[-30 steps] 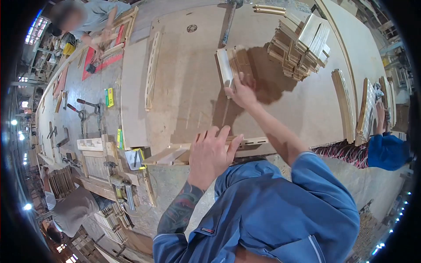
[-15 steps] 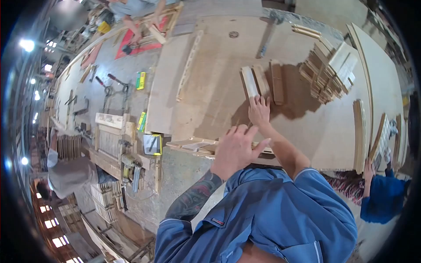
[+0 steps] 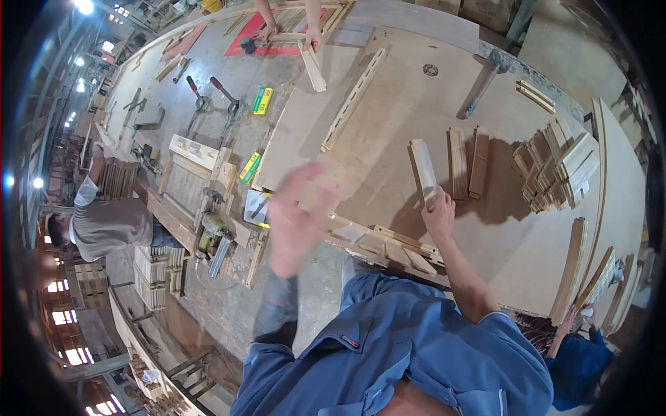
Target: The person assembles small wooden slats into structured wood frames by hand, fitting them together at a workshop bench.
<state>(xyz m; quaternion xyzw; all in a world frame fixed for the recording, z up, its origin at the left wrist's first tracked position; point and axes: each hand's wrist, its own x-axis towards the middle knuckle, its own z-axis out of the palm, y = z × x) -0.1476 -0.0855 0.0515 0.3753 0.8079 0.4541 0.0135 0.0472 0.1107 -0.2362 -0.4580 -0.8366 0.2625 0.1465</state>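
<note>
My right hand (image 3: pixel 439 213) is closed round the near end of a pale wooden strip (image 3: pixel 422 166) on the plywood tabletop (image 3: pixel 388 125). Just to its right lie two more strips, a light one (image 3: pixel 457 163) and a browner one (image 3: pixel 479 163). Smeared by motion, my left hand (image 3: pixel 300 215) is over the table's near left corner, and its fingers do not show clearly. Several short wooden pieces (image 3: pixel 395 251) lie along the near edge between my hands.
A stack of wooden strips (image 3: pixel 555 166) stands at the right. A hammer (image 3: pixel 482 83) lies at the back. Clamps (image 3: pixel 225 97) and yellow-green boxes (image 3: pixel 262 100) are on the left. Co-workers' hands (image 3: pixel 313 36) work at the far side; other people are left and lower right.
My left hand has swung left, away from my right hand. My right hand now grips the pale strip's end, and the gap to the neighbouring strip has widened. The view has shifted.
</note>
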